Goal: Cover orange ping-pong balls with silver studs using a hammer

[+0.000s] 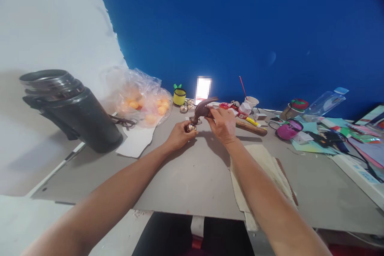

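Observation:
My right hand (223, 125) is closed around a claw hammer (203, 109), gripping it close to the dark head. Its wooden handle sticks out to the right past my fingers. On the grey table (192, 176), the fingers of my left hand (179, 135) close on a small, shiny, gold-coloured round thing (191, 128). The hammer's striking end meets or hangs just over this round thing; I cannot tell which. Behind my hands lie more shiny gold round things (184, 108), beside a yellow mesh pot (179, 97) with green on top.
A large dark flask (75, 112) leans at left, near a clear bag of orange fruit (135, 104) and white paper (137, 140). Beige cloth (255, 168) lies under my right forearm. Rightward are a paper cup (251, 102), a pink mesh pot (288, 130), a plastic bottle (327, 104) and a power strip (357, 172).

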A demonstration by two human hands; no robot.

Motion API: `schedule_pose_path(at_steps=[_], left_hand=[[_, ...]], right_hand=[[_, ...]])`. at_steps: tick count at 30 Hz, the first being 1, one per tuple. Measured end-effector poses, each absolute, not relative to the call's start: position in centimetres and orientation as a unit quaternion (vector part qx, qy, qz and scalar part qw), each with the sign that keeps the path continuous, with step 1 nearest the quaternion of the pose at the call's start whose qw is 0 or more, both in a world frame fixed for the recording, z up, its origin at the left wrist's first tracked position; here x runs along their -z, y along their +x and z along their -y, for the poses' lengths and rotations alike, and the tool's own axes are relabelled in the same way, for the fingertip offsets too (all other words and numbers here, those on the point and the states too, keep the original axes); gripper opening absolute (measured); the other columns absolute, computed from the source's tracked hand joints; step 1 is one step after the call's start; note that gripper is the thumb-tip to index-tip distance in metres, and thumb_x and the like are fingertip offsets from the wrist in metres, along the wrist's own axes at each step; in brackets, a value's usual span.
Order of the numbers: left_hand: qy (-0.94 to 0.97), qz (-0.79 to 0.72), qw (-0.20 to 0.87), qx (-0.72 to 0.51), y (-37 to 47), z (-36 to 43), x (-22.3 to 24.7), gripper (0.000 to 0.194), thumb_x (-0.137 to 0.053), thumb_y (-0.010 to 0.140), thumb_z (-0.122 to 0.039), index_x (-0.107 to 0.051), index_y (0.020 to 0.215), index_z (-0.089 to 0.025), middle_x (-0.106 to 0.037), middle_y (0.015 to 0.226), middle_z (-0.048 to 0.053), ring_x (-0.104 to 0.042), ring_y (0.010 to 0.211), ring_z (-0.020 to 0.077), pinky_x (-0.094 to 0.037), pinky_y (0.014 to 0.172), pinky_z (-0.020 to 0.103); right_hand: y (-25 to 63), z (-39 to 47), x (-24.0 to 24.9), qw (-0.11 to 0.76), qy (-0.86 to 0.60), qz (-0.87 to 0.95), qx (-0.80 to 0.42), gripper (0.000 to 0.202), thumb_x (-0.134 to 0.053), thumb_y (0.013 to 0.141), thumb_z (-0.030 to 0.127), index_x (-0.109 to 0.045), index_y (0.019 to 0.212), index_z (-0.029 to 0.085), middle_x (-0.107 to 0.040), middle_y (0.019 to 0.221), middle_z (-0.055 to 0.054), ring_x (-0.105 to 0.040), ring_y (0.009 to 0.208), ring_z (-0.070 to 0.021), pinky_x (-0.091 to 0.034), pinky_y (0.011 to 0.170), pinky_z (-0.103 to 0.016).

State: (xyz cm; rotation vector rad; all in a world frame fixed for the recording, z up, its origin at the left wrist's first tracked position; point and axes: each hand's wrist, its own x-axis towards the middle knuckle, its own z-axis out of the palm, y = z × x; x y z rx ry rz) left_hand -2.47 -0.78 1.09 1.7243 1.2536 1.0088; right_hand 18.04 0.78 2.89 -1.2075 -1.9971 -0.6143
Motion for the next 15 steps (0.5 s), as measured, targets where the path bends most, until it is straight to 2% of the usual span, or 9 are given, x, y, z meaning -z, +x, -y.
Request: schedule_pose_path(at_steps=[3, 9, 13, 15], left_hand=[[0.68, -0.484, 0.38, -0.399, -2.49, 0.76, -1.01, 0.032, -0.067, 0.072, -0.03, -0.072, 0.099, -0.014, -0.06, 0.069, -0.002, -0.051, 0.06, 0.0121, -0.04, 0.056, 0.025], [0.69, -0.483, 0.372, -0.391, -2.54, 0.83, -1.15, 0.03, -0.07, 0.069, -0.033, -0.072, 0.092, -0.014, -0.057, 0.067, -0.003, -0.049, 0.06, 0.0116, -0.039, 0.057, 0.025], [0.683, -0.482, 0.385, -0.391, -2.51, 0.86, -1.09, 0.039, -0.069, 0.071, -0.034, -0.072, 0.105, -0.014, -0.061, 0.071, -0.002, -0.051, 0.06, 0.0122, -0.041, 0.057, 0.025], [0.686, -0.484, 0.378, -0.391, -2.5, 0.82, -0.93, 0.039, -0.069, 0.071, -0.033, -0.072, 0.105, -0.014, -0.061, 0.072, -0.002, -0.051, 0.061, 0.0123, -0.041, 0.058, 0.025]], right_hand=[[18.22, -0.78, -3.14, 0.379, -0.493, 0.742, 0.249, 0.042, -0.052, 0.103, 0.044, -0.064, 0.13, 0.014, -0.072, 0.097, -0.011, -0.061, 0.091, -0.0249, -0.034, 0.083, -0.037], [18.13, -0.96, -2.82, 0.314, -0.47, 0.793, 0.228, 0.036, -0.052, 0.103, 0.04, -0.067, 0.126, 0.016, -0.072, 0.093, -0.01, -0.06, 0.088, -0.0234, -0.034, 0.081, -0.037], [18.45, -1.04, -2.97, 0.351, -0.49, 0.762, 0.234, 0.04, -0.054, 0.103, 0.041, -0.063, 0.132, 0.015, -0.072, 0.098, -0.011, -0.061, 0.093, -0.025, -0.034, 0.082, -0.037], [18.44, -1.09, -2.98, 0.349, -0.49, 0.765, 0.231, 0.038, -0.054, 0.102, 0.041, -0.065, 0.129, 0.015, -0.073, 0.096, -0.011, -0.06, 0.09, -0.0249, -0.034, 0.082, -0.037]])
